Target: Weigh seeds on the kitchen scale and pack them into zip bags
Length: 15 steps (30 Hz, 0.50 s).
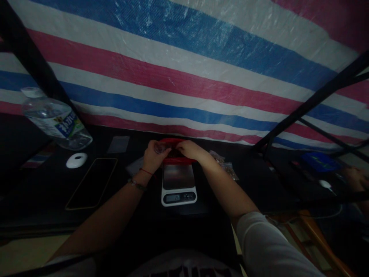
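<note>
A red container (pixel 173 160) sits just behind a white kitchen scale (pixel 179 177), whose display is lit. My left hand (pixel 154 154) is closed around a small see-through plastic bag (pixel 160 147) at the container's left side. Over the right side of the container, my right hand (pixel 187 149) has its fingers bent down into it. Dark contents show dimly between the hands; their kind is too dark to tell. Whatever the right fingertips pinch is hidden.
Filled small zip bags (pixel 229 171) lie right of my right forearm. To the left are an unfilled zip bag (pixel 118 144), a phone (pixel 92 184), a white oval device (pixel 76 160) and a water bottle (pixel 57 121). Another person's hand (pixel 356 177) is at far right, beyond black bars (pixel 305 102).
</note>
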Available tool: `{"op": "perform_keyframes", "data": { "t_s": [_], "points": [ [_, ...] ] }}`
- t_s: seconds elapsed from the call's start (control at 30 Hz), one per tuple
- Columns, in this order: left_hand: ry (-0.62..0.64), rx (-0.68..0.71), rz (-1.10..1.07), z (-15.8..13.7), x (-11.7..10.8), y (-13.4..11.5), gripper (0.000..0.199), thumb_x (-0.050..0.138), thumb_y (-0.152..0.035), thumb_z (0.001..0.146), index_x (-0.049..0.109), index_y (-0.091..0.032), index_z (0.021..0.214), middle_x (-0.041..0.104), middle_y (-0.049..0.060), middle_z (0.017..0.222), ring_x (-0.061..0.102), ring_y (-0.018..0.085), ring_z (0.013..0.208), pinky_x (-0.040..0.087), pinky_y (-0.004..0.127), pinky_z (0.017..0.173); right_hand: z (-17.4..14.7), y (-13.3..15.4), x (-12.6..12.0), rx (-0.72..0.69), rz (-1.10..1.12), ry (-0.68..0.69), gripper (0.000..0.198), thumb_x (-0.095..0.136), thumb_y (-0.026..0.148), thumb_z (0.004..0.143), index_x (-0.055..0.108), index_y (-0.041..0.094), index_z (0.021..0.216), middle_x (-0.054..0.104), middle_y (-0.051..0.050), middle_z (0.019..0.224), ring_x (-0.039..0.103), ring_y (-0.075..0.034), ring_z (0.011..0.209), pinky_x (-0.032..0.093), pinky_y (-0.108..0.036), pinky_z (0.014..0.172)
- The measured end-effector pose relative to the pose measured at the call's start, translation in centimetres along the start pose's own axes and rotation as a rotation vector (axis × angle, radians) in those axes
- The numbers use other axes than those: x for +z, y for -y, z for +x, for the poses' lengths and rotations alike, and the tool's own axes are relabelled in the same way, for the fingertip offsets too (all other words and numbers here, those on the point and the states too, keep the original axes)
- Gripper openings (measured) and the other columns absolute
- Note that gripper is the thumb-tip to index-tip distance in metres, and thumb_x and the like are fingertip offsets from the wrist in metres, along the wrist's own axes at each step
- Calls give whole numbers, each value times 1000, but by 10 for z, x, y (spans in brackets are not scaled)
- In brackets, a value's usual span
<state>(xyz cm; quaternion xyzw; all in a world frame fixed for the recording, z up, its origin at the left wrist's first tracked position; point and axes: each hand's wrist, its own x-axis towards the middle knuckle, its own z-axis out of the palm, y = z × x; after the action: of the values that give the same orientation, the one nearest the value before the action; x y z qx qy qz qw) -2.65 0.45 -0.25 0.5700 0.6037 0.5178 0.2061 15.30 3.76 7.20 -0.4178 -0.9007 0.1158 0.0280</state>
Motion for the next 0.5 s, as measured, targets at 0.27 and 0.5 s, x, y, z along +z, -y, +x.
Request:
{"op": "perform_keyframes", "data": {
  "t_s": [0.27,0.5],
  "points": [
    [34,15,-9,-1,2,1,47,74,-46,62,50,-22,94,68,3,92,65,20,84,51,31,74,10,-3,25,144,-61,148,42,59,28,85,61,18,125,65,-12,121,62,-25,107,46,-29,88],
    [46,24,-25,1,3,6,47,74,-47,62,49,-21,93,68,4,90,65,21,84,51,32,73,24,2,23,154,-53,173,33,56,35,88,69,17,113,70,-13,110,66,-25,97,48,-28,80]
  ]
}}
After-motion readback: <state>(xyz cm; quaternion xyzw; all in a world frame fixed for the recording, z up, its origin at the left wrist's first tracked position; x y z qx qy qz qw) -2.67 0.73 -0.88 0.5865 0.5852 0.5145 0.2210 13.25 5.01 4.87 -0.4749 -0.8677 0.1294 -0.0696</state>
